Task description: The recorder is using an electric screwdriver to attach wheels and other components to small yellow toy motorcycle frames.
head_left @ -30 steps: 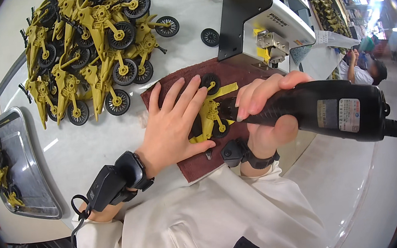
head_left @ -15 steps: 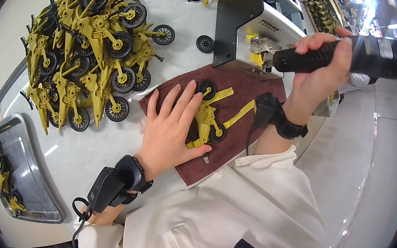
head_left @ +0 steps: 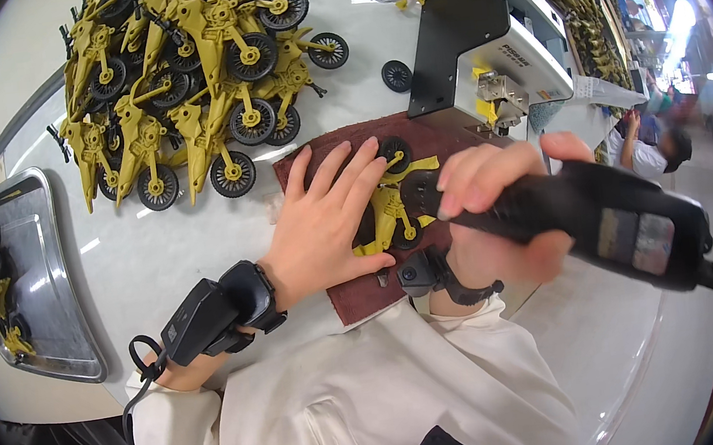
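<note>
My left hand (head_left: 316,214) lies flat with its fingers apart, its fingertips and thumb along the left side of a yellow toy motorcycle (head_left: 388,210) with black wheels. The toy rests on a dark red cloth (head_left: 356,299). Wrapped round a black electric screwdriver (head_left: 611,220), my right hand (head_left: 499,197) brings the tool's front end over the toy's right side. The driver's tip is hidden from view. Slightly blurred, the right hand has its forefinger lifted off the grip.
Beyond the cloth stands a white machine with a black plate (head_left: 459,39) and a metal outlet (head_left: 502,99). Yellow toy motorcycles (head_left: 183,93) are heaped at the far left. A loose wheel (head_left: 396,76) lies by the machine. At left, a metal tray (head_left: 67,343) holds several yellow parts.
My right hand has carried the screwdriver from the machine's outlet leftward and nearer, over the toy. My left hand keeps its place on the toy. The whole view has shifted slightly.
</note>
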Demonstrator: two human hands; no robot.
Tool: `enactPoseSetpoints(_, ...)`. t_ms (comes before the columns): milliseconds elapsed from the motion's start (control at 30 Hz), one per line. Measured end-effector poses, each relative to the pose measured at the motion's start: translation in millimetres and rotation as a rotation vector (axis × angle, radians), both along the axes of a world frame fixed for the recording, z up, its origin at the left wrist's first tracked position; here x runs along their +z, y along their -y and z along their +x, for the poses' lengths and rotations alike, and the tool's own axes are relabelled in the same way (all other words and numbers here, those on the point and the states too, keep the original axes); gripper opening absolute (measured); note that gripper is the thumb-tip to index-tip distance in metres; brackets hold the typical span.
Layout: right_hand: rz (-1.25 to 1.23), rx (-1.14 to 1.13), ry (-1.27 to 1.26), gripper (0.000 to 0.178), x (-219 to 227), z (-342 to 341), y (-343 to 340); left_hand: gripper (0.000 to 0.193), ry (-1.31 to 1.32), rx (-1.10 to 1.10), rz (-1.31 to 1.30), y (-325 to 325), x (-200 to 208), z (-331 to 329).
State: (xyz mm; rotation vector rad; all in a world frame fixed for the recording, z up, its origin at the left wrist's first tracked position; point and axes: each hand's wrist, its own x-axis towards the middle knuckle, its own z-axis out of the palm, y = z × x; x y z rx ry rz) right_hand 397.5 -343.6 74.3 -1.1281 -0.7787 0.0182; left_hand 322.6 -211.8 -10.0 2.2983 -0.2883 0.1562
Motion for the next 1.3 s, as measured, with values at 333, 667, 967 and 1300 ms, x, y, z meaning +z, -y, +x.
enactPoseSetpoints(333, -0.239, 0.004, -0.088, 0.056, -8, 6, -19, 0.09, 0.022, 0.014, 0.056, 1, -3, 0)
enactPoseSetpoints(667, 0.039, -0.81, 0.217, 0.06, 50, 63, 37, 0.09, -0.009, -0.013, 0.046, 2, 5, 4)
enactPoseSetpoints(967, -0.08, -0.288, 0.022, 0.053, 32, 40, 39, 0.088, 0.006, -0.011, 0.072, -1, 2, 1)
enactPoseSetpoints(1300, -0.027, -0.345, -0.004, 0.07, 6, 18, 4, 0.089, 0.027, -0.013, 0.074, 1, 2, 0)
